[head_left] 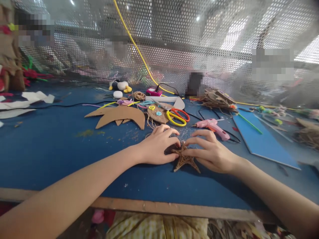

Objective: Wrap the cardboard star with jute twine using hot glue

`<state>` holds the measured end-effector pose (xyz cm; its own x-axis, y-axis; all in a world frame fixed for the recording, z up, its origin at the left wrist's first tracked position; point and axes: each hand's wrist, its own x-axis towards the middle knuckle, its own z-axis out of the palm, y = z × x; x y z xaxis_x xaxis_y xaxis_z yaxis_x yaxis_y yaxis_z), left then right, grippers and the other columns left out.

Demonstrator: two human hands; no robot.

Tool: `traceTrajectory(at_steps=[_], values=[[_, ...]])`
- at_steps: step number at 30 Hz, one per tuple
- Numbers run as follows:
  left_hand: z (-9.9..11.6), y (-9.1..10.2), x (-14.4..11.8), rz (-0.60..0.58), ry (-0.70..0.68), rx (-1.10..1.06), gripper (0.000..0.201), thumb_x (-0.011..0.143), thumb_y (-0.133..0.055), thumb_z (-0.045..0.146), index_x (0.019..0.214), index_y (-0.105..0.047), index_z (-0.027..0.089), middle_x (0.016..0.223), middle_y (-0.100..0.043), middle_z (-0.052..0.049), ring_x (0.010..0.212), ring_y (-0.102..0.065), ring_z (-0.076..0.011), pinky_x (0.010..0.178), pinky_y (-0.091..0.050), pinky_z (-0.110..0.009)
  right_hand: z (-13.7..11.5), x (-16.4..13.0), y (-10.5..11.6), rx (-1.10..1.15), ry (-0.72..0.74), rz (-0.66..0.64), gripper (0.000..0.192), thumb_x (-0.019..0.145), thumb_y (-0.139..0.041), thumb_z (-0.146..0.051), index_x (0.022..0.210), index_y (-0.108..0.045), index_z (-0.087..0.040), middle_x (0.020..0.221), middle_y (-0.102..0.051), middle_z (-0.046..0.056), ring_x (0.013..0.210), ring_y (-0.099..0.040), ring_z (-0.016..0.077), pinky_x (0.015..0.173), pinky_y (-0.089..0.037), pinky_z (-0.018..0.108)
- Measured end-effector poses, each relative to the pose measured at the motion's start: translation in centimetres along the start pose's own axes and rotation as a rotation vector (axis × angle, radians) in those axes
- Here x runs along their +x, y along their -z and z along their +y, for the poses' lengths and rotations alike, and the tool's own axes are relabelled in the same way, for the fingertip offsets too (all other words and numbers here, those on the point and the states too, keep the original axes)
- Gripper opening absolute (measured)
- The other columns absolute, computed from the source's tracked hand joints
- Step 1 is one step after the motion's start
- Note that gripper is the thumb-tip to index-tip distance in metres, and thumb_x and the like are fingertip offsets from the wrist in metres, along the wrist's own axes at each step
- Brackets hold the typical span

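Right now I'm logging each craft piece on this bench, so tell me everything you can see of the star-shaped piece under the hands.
The star is a small brown five-pointed shape that looks wrapped in jute-like twine, with strands running along its arms. It lies flat on the blue tabletop near the front edge. The left hand covers its upper left part, fingertips pressing near its centre; the right hand touches its upper right arm. Its two lower points stick out uncovered toward the person. Its top point is partly hidden between the fingers.
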<state>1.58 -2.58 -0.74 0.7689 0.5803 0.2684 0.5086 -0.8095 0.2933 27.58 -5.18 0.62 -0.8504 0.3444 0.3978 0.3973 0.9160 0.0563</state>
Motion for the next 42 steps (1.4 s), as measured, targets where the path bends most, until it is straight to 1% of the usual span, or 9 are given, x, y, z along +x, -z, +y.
traceTrajectory(at_steps=[3, 8, 15, 21, 25, 30, 36, 39, 42], values=[[-0.13, -0.22, 0.10, 0.013, -0.011, -0.007, 0.021, 0.088, -0.070, 0.035, 0.106, -0.070, 0.026, 0.137, -0.056, -0.008, 0.131, -0.040, -0.0361, 0.111, -0.040, -0.057, -0.23, 0.05, 0.24, -0.052, 0.009, -0.008, 0.037, 0.096, -0.051, -0.011, 0.123, -0.069, -0.029, 0.124, -0.068, 0.006, 0.118, -0.045, 0.0274, 0.099, -0.042, 0.045], [-0.05, -0.23, 0.23, 0.011, -0.002, -0.046, 0.013, 0.087, -0.070, 0.032, 0.099, -0.072, 0.026, 0.134, -0.058, -0.006, 0.131, -0.040, -0.0354, 0.112, -0.038, -0.056, -0.25, 0.04, 0.06, -0.092, 0.021, -0.009, 0.034, 0.095, -0.052, -0.010, 0.118, -0.071, -0.026, 0.121, -0.070, 0.006, 0.121, -0.045, 0.0286, 0.101, -0.041, 0.046], [0.02, -0.11, 0.19, 0.026, 0.001, -0.062, 0.012, 0.087, -0.071, 0.033, 0.098, -0.074, 0.027, 0.132, -0.060, -0.005, 0.129, -0.040, -0.0354, 0.110, -0.039, -0.056, 0.18, -0.27, -0.11, -0.026, 0.003, 0.021, 0.032, 0.093, -0.050, -0.010, 0.114, -0.071, -0.024, 0.120, -0.071, 0.007, 0.121, -0.048, 0.0276, 0.101, -0.044, 0.048], [-0.12, -0.16, 0.11, 0.062, -0.019, -0.063, 0.011, 0.086, -0.072, 0.032, 0.095, -0.074, 0.026, 0.129, -0.063, -0.005, 0.127, -0.043, -0.0344, 0.109, -0.040, -0.054, 0.48, -0.53, 0.14, 0.000, 0.051, -0.005, 0.041, 0.089, -0.050, -0.008, 0.120, -0.071, -0.023, 0.130, -0.070, 0.006, 0.125, -0.048, 0.0298, 0.102, -0.043, 0.052], [-0.03, -0.01, 0.07, 0.073, -0.046, -0.038, 0.010, 0.086, -0.072, 0.031, 0.094, -0.075, 0.025, 0.129, -0.064, -0.006, 0.128, -0.043, -0.0358, 0.109, -0.039, -0.057, 0.54, -0.55, 0.28, 0.008, 0.068, -0.004, 0.044, 0.087, -0.049, -0.009, 0.124, -0.069, -0.022, 0.132, -0.069, 0.007, 0.127, -0.048, 0.0301, 0.103, -0.044, 0.053], [0.00, 0.07, 0.02, 0.076, -0.060, -0.024, 0.010, 0.088, -0.071, 0.031, 0.095, -0.076, 0.026, 0.129, -0.064, -0.005, 0.129, -0.042, -0.0359, 0.110, -0.038, -0.057, 0.53, -0.43, 0.30, 0.032, 0.082, 0.055, 0.041, 0.084, -0.051, -0.008, 0.118, -0.071, -0.019, 0.127, -0.071, 0.007, 0.121, -0.050, 0.0288, 0.102, -0.044, 0.050], [-0.02, 0.05, 0.07, 0.076, -0.046, -0.039, 0.009, 0.087, -0.072, 0.030, 0.093, -0.078, 0.028, 0.127, -0.065, -0.004, 0.129, -0.042, -0.0353, 0.109, -0.039, -0.056, 0.48, -0.41, 0.27, 0.042, 0.036, 0.010, 0.039, 0.086, -0.049, -0.010, 0.114, -0.073, -0.024, 0.128, -0.069, 0.006, 0.123, -0.049, 0.0286, 0.103, -0.043, 0.051], [0.00, 0.06, 0.09, 0.075, -0.044, -0.049, 0.008, 0.087, -0.072, 0.031, 0.093, -0.078, 0.028, 0.128, -0.065, -0.004, 0.129, -0.042, -0.0356, 0.108, -0.039, -0.056, 0.39, -0.40, 0.41, 0.076, 0.005, 0.068, 0.042, 0.086, -0.050, -0.010, 0.118, -0.072, -0.027, 0.128, -0.069, 0.006, 0.121, -0.049, 0.0289, 0.103, -0.044, 0.053], [-0.05, 0.01, 0.08, 0.079, -0.037, -0.081, 0.005, 0.085, -0.075, 0.029, 0.089, -0.077, 0.027, 0.126, -0.066, -0.004, 0.128, -0.043, -0.0344, 0.108, -0.039, -0.055, 0.21, -0.38, 0.40, 0.064, -0.074, 0.211, 0.041, 0.085, -0.056, -0.010, 0.118, -0.071, -0.029, 0.117, -0.072, 0.005, 0.115, -0.053, 0.0277, 0.100, -0.048, 0.052]])
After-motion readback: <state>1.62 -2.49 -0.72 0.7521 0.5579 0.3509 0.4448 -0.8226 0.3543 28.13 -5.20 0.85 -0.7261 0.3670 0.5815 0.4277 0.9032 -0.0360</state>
